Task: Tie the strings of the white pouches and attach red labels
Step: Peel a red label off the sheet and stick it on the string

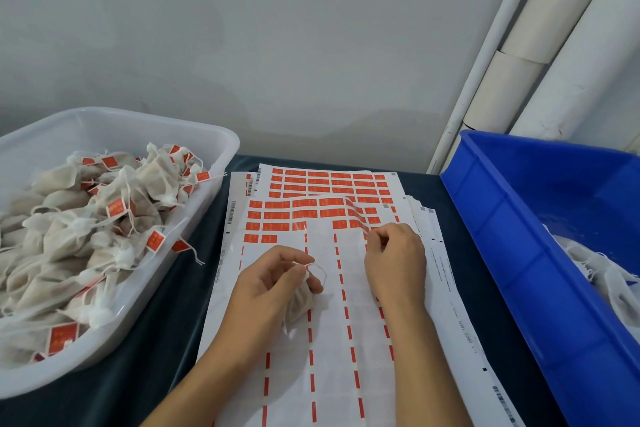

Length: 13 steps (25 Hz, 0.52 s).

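Label sheets between tub at left, bin at right, pouches in tub

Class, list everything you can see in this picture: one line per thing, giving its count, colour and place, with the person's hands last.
white tub: one, translucent white, left
labelled pouches: many, white with red labels, piled in the tub
label sheets: a stack, white with red labels, centre of the dark table
blue crate: one, right
unlabelled pouches: several, white, in the crate
pipes: several, white, upper right
held pouch: one, white
left hand: grips the pouch
right hand: pinches a sheet's edge
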Each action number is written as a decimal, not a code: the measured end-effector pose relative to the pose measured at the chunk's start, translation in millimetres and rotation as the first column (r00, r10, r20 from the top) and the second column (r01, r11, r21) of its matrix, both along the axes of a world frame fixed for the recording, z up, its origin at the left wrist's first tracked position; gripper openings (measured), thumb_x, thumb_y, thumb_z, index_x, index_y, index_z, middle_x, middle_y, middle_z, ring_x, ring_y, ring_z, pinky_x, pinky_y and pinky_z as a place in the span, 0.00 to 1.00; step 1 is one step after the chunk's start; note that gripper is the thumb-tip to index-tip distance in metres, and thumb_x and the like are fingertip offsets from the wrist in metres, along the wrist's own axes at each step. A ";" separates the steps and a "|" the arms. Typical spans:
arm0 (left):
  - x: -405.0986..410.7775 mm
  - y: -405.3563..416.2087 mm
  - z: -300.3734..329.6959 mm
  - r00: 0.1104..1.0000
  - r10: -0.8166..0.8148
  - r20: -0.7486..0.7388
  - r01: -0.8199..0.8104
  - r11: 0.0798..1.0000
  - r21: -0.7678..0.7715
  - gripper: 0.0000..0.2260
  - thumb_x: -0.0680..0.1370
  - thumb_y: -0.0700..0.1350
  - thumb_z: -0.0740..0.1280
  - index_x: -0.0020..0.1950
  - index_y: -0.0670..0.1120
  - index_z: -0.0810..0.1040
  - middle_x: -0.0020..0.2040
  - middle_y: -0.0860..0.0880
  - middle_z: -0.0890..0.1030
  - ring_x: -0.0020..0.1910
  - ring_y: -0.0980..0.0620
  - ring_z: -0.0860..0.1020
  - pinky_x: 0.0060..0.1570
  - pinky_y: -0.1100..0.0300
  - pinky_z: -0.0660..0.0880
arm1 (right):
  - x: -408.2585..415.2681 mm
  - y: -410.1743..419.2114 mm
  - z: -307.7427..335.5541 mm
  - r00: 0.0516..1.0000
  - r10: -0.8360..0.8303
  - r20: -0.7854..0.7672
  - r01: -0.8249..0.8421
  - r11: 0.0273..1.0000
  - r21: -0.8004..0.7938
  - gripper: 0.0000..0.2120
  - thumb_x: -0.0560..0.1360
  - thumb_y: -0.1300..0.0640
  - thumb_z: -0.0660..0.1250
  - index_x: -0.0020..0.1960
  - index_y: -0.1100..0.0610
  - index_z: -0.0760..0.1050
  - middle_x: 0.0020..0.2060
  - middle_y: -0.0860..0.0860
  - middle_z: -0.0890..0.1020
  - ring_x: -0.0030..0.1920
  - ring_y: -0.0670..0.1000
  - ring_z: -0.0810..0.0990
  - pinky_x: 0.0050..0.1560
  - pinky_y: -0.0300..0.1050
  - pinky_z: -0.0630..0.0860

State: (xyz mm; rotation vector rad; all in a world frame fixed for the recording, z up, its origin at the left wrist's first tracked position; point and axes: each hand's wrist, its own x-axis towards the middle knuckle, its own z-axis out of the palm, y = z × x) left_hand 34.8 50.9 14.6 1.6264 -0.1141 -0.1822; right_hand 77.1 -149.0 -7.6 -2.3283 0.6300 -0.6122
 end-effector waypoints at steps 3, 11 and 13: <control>-0.3 0.3 0.2 1.000 -0.006 -0.001 0.005 1.000 -0.007 0.09 0.85 0.44 0.63 0.53 0.52 0.83 0.46 0.51 0.87 0.50 0.52 0.85 0.47 0.66 0.80 | 2.4 2.0 -0.8 0.999 0.006 -0.046 -0.009 0.997 -0.082 0.10 0.82 0.47 0.64 0.58 0.52 0.77 0.57 0.49 0.81 0.53 0.49 0.78 0.60 0.46 0.78; 1.0 1.1 -1.0 1.000 -0.016 0.021 0.016 1.000 -0.008 0.08 0.85 0.44 0.64 0.54 0.52 0.83 0.46 0.52 0.87 0.49 0.52 0.85 0.47 0.66 0.80 | 7.7 0.5 -1.2 0.997 -0.075 -0.008 0.074 0.997 -0.030 0.11 0.83 0.50 0.63 0.61 0.54 0.75 0.60 0.51 0.79 0.55 0.50 0.78 0.59 0.46 0.77; 0.5 0.1 -1.4 1.000 -0.010 0.023 0.010 1.000 -0.011 0.08 0.84 0.45 0.65 0.52 0.53 0.84 0.46 0.52 0.87 0.49 0.52 0.85 0.45 0.67 0.80 | 7.4 -1.0 -1.1 0.993 -0.117 0.030 0.116 0.993 0.033 0.09 0.84 0.53 0.62 0.61 0.55 0.74 0.59 0.52 0.78 0.54 0.49 0.78 0.53 0.41 0.76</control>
